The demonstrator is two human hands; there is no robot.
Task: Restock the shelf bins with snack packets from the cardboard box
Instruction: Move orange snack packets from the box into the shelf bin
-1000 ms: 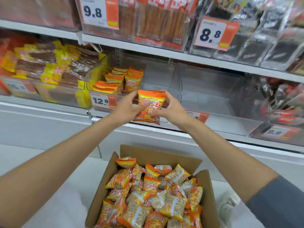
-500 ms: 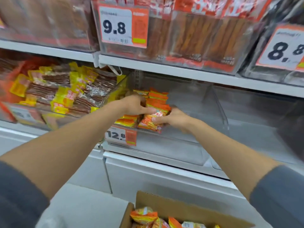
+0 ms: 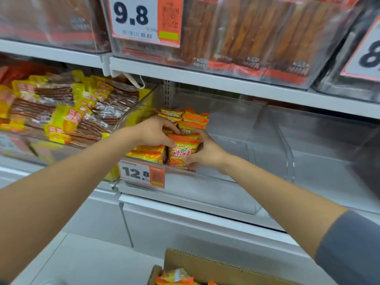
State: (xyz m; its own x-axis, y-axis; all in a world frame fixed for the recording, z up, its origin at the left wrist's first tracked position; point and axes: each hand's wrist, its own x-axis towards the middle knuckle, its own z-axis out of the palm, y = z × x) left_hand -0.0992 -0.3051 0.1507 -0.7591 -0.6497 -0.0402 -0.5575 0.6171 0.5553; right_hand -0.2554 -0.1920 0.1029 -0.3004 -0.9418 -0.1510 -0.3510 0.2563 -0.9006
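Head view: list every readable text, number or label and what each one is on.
"9.8": price tag on the top shelf bin; its barcode, QR code and small print are unreadable.
"12.8": price tag on the clear bin being filled.
"8", cut off by the frame: price tag at upper right.
"味味": front of the orange packet held by the left hand and right hand; other print blurred.
Yellow packets: characters blurred.

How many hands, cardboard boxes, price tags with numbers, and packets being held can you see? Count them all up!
Hands: 2, left hand and right hand
Cardboard box: 1
Price tags: 3, 9.8 tag, 12.8 tag, cut-off tag
Held snack packet: 1
Total: 7
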